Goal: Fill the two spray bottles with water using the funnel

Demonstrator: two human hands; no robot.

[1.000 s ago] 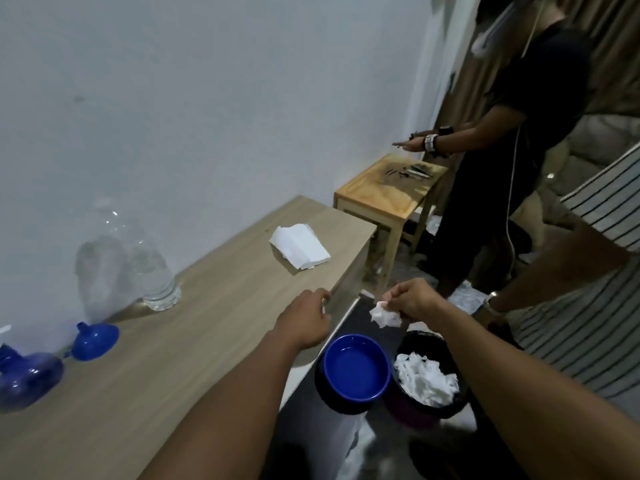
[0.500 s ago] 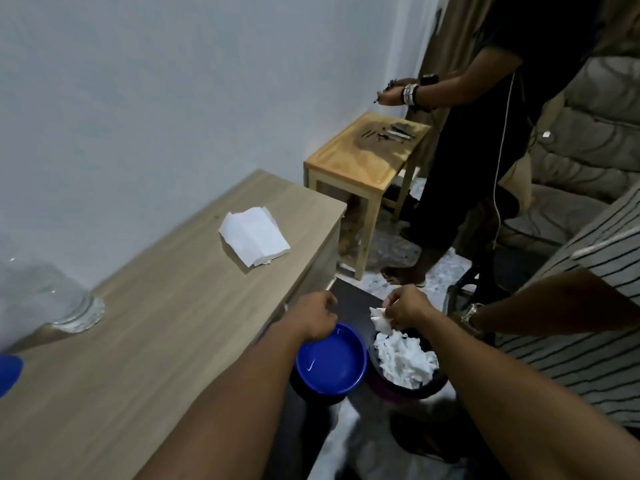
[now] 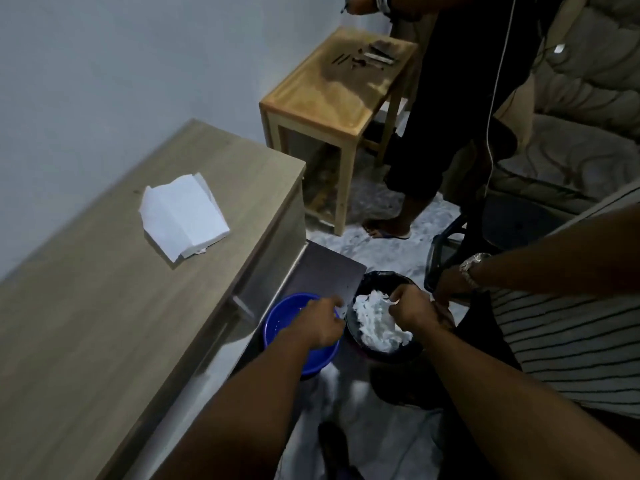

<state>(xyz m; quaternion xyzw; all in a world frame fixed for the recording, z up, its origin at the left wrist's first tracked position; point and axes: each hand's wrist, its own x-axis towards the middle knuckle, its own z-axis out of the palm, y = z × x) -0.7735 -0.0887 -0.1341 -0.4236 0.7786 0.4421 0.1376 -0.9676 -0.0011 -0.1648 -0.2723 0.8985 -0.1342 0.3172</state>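
Release low inside the black bin (image 3: 417,353): right hand (image 3: 412,311) grip pinches tissue (image 3: 375,318) over it; left hand (image 3: 320,322), 9 o'clock, curled, hold unclear.

The round blue bowl (image 3: 277,323) sits upright on a dark low surface (image 3: 329,271) tucked against the side of the wooden table (image 3: 104,323), just beside a black bin (image 3: 384,274). There are a few pale specks inside the bowl, but I can't tell if that's water. The left hand (image 3: 322,323) hangs over its rim, pinching a tiny white scrap (image 3: 341,309). The bin is full of crumpled white tissue (image 3: 377,327), and the right hand (image 3: 414,313) has its fingers curled onto the top of that pile.
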